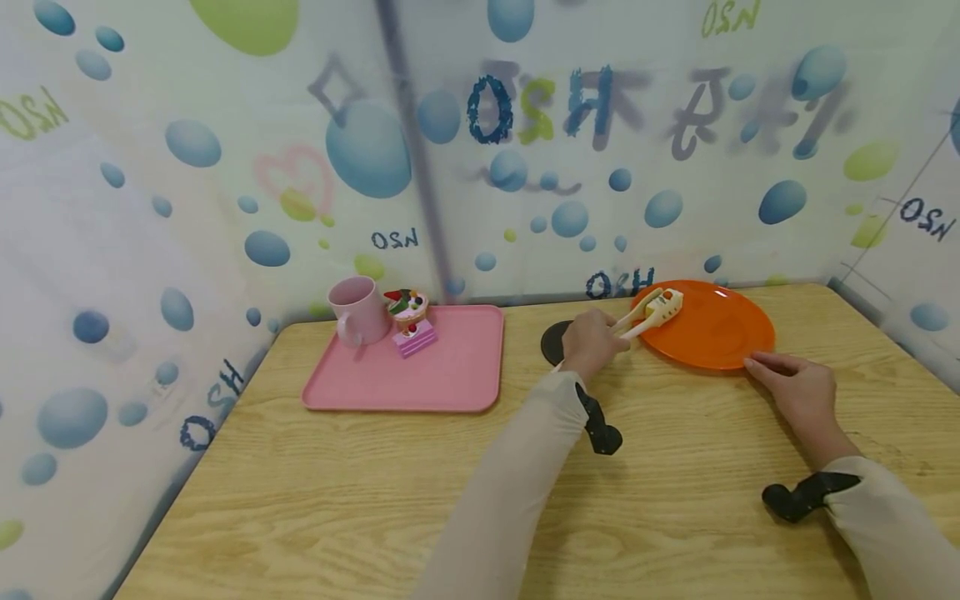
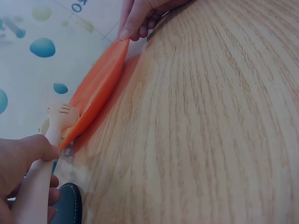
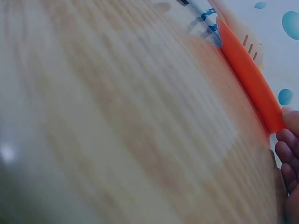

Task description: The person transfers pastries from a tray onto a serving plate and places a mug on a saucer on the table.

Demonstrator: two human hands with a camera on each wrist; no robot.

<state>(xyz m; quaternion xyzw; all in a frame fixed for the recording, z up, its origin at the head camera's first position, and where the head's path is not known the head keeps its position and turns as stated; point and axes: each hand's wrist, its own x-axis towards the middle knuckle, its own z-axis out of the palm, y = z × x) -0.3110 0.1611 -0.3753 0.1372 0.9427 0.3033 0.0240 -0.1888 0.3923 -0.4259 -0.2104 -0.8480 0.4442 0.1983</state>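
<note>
My left hand (image 1: 591,343) grips a pair of cream tongs (image 1: 663,312) with slotted heads. These reach over the left part of an orange plate (image 1: 723,333), with a small yellow-and-red piece (image 1: 667,295) at their tips, mostly hidden by the slotted head. In the left wrist view the thumb presses along the handle of the tongs (image 2: 35,193). My right hand (image 1: 802,400) pinches the plate's near right rim between thumb and fingers. The right wrist view shows this hand (image 3: 290,144) at the end of the plate (image 3: 250,77).
A dark round coaster (image 1: 553,343) lies beside the left hand. Toward the left stands a pink tray (image 1: 450,379) bearing a pink mug (image 1: 363,312), a fruit-topped toy tart (image 1: 408,310) and a purple toy cake slice (image 1: 415,338). A patterned curtain (image 1: 465,192) backs the wooden table (image 1: 337,500).
</note>
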